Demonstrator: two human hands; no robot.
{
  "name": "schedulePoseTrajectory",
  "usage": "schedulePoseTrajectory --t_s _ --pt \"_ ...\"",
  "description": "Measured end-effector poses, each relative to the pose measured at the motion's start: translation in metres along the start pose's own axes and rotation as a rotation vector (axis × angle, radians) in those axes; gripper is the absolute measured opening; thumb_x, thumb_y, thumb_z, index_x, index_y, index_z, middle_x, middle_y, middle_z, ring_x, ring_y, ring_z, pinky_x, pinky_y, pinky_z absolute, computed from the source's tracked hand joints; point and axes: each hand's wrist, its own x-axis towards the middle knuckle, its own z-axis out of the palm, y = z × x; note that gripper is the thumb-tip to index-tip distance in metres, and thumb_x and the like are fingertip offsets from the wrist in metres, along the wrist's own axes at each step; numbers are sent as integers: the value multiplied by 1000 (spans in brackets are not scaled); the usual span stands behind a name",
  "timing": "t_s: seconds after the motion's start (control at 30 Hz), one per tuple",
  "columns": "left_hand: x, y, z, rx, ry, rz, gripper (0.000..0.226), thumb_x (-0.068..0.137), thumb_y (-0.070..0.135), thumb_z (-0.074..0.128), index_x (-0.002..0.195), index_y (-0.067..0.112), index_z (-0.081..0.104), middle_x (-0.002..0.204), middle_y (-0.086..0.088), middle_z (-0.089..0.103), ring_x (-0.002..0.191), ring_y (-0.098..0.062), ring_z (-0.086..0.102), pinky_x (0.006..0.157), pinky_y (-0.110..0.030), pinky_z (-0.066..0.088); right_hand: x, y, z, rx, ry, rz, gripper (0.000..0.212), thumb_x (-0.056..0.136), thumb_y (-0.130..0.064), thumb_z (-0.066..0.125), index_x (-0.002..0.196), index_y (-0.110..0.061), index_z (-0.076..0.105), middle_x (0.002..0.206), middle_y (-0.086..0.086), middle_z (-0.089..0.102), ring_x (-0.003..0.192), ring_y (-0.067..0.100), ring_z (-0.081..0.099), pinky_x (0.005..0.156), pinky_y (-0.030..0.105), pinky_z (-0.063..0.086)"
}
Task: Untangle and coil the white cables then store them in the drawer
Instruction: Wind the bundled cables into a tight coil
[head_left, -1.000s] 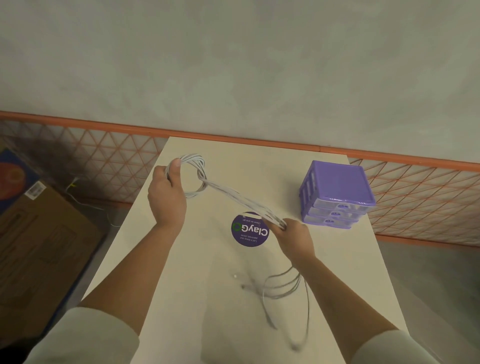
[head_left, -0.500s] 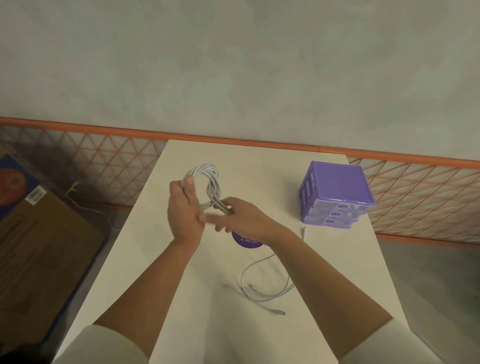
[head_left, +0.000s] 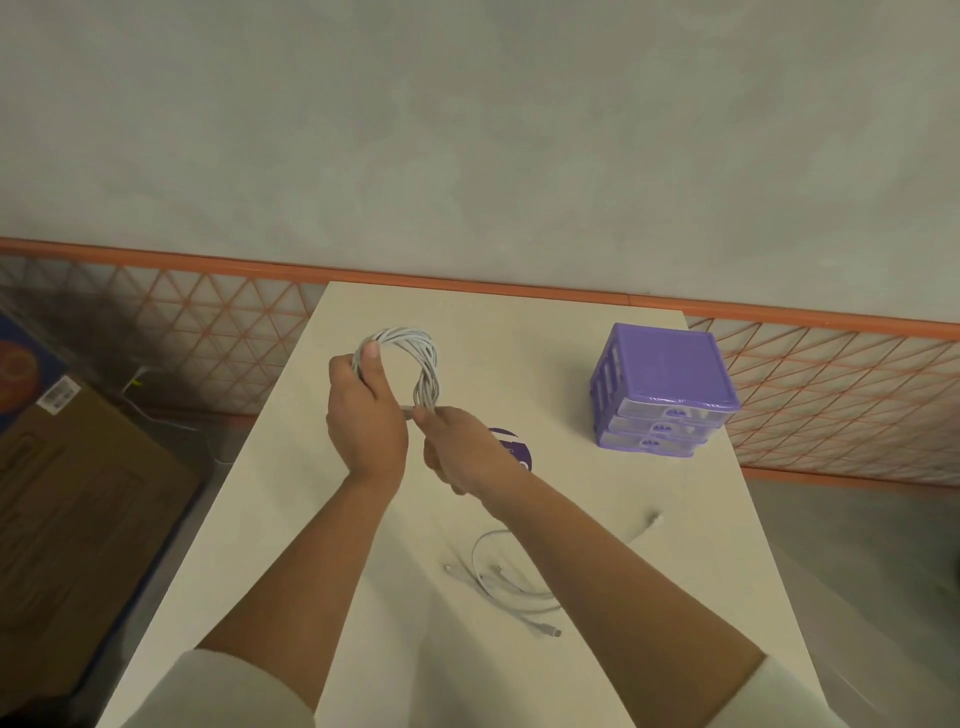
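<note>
We note the left hand (head_left: 366, 421) closed around one side of a coil of white cables (head_left: 410, 358), thumb pressed on top, holding the loops raised above the bench (head_left: 597, 519). We judge this grip serves as the anchor so the loops do not spring apart. The right hand (head_left: 462, 452) pinches the strands at the coil's lower end, just beside the left palm, apparently feeding or tucking a further turn. The loose tails (head_left: 509, 582) lie slack on the bench beneath the right forearm, connectors showing, one end (head_left: 655, 518) lying apart toward the right edge. These remain to be wound in.

The purple drawer unit (head_left: 665, 389) stands at the far right of the bench, all three drawers shut, well apart from the coil. A round purple sticker (head_left: 514, 447) is mostly hidden by the right hand; its writing cannot be read. A cardboard box (head_left: 78, 467) on the floor carries a barcode label, illegible.
</note>
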Motion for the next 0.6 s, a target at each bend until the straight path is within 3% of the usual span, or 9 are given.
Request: schedulePoseTrajectory --t_s 0.03,0.13,0.23,0.33,0.47,0.53,0.6 --pt "-1 0 -1 -44 -32 21 41 103 42 36 94 6 52 66 12 46 62 -20 48 58 -36 42 -2 -1 -5 57 -11 9 39 104 -40 37 90 -12 61 60 -1 46 44 11 37 45 22 30" --pt "-3 -6 -10 -217 -228 45 39 102 45 37 85 11 49 64 2 50 56 -19 53 52 -36 49 -1 -1 -18 184 61 -2 36 102 -33 45 100 -5 69 54 -4 42 42 10 31 45 22 28" --pt "-8 -10 -19 -312 -453 -42 40 100 47 37 83 14 51 68 -3 56 54 -23 64 53 -33 54 3 3 -23 143 166 -45 39 102 -29 48 70 -9 58 54 -2 40 45 14 31 49 27 27" --pt "-8 -12 -25 -339 -640 -125 46 100 46 37 85 8 57 73 -14 68 70 -26 72 73 -35 56 5 7 -27 -6 251 -84 45 102 -28 45 58 -20 42 54 -3 41 49 15 34 52 29 29" --pt "11 -14 -27 -414 -874 -327 42 99 41 46 91 7 69 100 -7 74 102 -19 68 100 -36 47 6 12 -32 -246 267 -81 40 103 -27 37 63 -25 43 59 -6 43 54 12 40 51 27 31" --pt "21 -7 -28 -471 -908 -421 50 97 48 43 87 6 69 93 -12 73 93 -20 68 93 -35 48 4 12 -32 -373 252 -82 34 102 -29 34 73 -22 52 65 -6 48 61 16 46 55 27 35" --pt "32 3 -29 -497 -929 -533 61 95 57 40 79 5 66 71 -13 65 71 -22 65 80 -33 50 1 10 -31 -463 242 -104 30 102 -30 33 83 -20 55 72 -3 53 71 23 52 63 30 42"
